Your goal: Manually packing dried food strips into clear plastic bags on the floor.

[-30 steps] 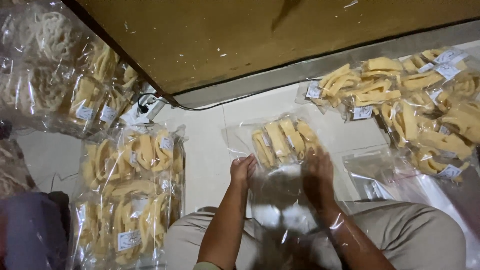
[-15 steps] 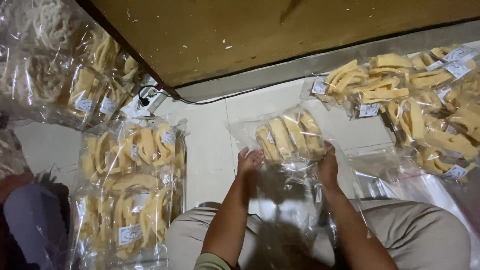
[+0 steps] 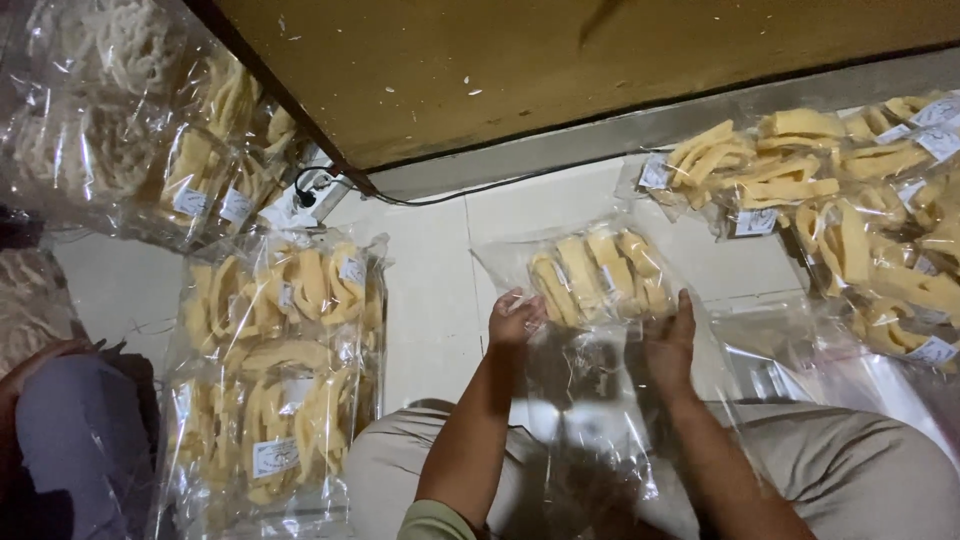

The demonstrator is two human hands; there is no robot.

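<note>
Clear bag point(image 3: 590, 300), crackers blurred, hands point(image 3: 515, 322) gripping

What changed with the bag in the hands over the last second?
Both hands, left hand and right hand, kept hold of the clear bag of yellow crackers and lifted it a little up and away from the lap. The stacks of packed bags at the left and right stayed put.

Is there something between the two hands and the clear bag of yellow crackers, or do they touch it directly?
Nothing visible stands between. The left hand and the right hand both grip the clear bag of yellow crackers directly, one on each side, above the white floor.
</note>
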